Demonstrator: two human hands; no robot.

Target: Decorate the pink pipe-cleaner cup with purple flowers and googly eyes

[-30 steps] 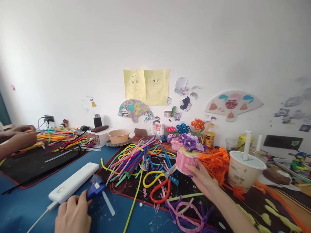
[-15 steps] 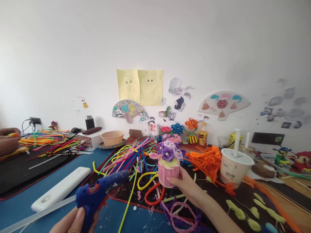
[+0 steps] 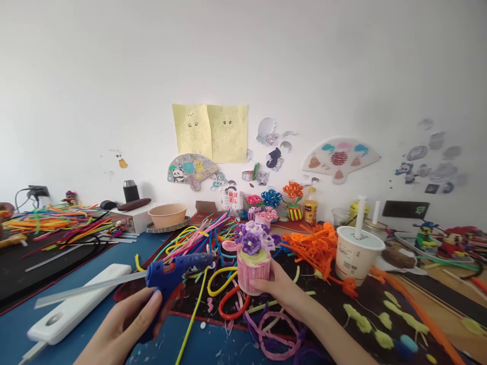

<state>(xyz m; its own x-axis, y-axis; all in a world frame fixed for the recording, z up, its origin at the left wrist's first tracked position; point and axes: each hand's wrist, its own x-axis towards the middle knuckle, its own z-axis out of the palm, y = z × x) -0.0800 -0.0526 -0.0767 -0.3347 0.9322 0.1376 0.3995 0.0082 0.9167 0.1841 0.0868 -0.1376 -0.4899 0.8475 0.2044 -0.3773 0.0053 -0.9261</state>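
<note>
My left hand (image 3: pixel 131 322) is wrapped round the handle of a blue hot glue gun (image 3: pixel 167 276). A clear glue stick (image 3: pixel 89 289) juts from its back, and its nozzle points right, toward the pot. In my right hand (image 3: pixel 276 284) is a small pink pot (image 3: pixel 253 274) made of pipe cleaners, held upright. Purple and lilac pipe-cleaner flowers (image 3: pixel 251 238) top it, over a pale yellow-green layer. The nozzle and the pot are apart. Below the pot lie a red loop (image 3: pixel 233 312) and pink and purple pipe-cleaner rings (image 3: pixel 279 334).
Colourful pipe cleaners (image 3: pixel 190 238) and an orange heap (image 3: pixel 314 248) cover the mat. A lidded paper cup (image 3: pixel 357 258) stands at right, a peach bowl (image 3: pixel 167 216) at back left. A white power strip (image 3: pixel 78 304) lies at left. Another person's hand (image 3: pixel 5 223) shows at the far left edge.
My left hand has brought the glue gun up and to the right, levelling it nearer the pot. The whole view has shifted a little; the pot stays in my right hand.
</note>
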